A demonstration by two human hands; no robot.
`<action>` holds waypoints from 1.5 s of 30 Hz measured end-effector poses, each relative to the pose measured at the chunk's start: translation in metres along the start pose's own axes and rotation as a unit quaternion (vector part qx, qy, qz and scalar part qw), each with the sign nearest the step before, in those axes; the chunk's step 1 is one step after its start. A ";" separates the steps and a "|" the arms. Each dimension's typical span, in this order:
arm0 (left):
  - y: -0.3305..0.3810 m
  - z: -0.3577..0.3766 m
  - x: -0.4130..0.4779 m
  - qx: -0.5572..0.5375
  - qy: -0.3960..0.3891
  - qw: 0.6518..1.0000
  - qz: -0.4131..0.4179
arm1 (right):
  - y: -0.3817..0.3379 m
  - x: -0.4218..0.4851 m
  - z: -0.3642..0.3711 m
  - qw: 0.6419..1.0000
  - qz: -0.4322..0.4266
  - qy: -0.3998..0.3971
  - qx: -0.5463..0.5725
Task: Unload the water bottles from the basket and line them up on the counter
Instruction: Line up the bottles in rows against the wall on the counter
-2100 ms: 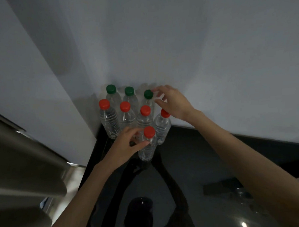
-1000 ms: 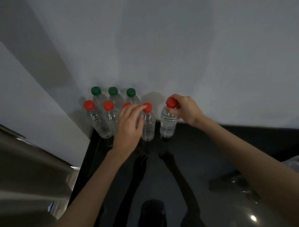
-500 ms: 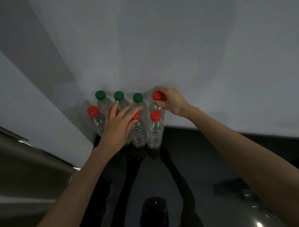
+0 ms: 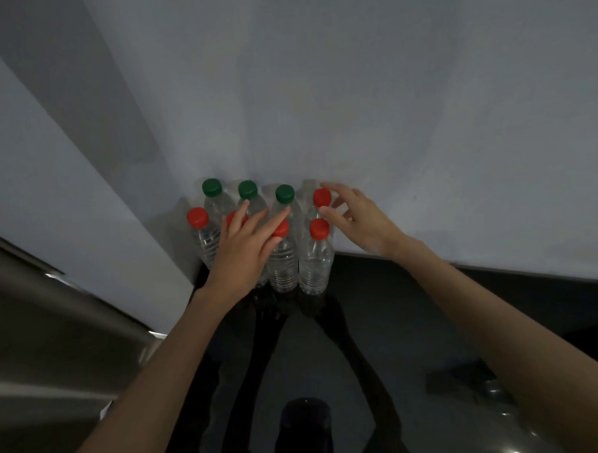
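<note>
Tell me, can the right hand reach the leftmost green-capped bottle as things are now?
Probably not directly: the left hand lies across the bottles between, and the right hand is at the far end from the leftmost green-capped bottle.

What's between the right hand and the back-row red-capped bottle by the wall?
Nothing visible. The right hand is open, fingertips right beside the cap of the back-row red-capped bottle. The front red-capped bottle stands nearer the camera, below the fingers, not between.
</note>
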State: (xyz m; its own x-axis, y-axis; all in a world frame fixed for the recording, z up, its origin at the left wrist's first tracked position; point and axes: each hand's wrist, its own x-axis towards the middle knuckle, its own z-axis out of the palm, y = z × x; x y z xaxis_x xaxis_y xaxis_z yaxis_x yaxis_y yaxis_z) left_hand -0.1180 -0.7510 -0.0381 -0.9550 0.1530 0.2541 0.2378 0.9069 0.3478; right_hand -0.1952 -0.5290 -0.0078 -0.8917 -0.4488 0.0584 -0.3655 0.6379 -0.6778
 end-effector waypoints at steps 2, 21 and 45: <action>-0.003 -0.001 -0.001 -0.006 0.007 1.000 0.006 | -0.010 -0.015 0.006 0.998 -0.032 0.021 -0.040; 0.014 -0.003 0.003 0.028 0.005 0.998 -0.049 | -0.019 -0.015 0.038 0.986 -0.050 -0.001 -0.161; 0.129 -0.074 -0.077 -0.049 0.072 0.996 0.020 | -0.072 -0.201 -0.041 0.967 -0.031 0.146 -0.207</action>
State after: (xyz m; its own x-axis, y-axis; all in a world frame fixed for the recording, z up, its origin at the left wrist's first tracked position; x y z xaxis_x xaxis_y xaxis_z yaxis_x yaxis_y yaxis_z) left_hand -0.0010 -0.6752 0.0538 -0.9109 0.1248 0.3934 0.2987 0.8570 0.4199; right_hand -0.0007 -0.4588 0.0595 -0.8796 -0.3371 0.3357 -0.4427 0.8384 -0.3180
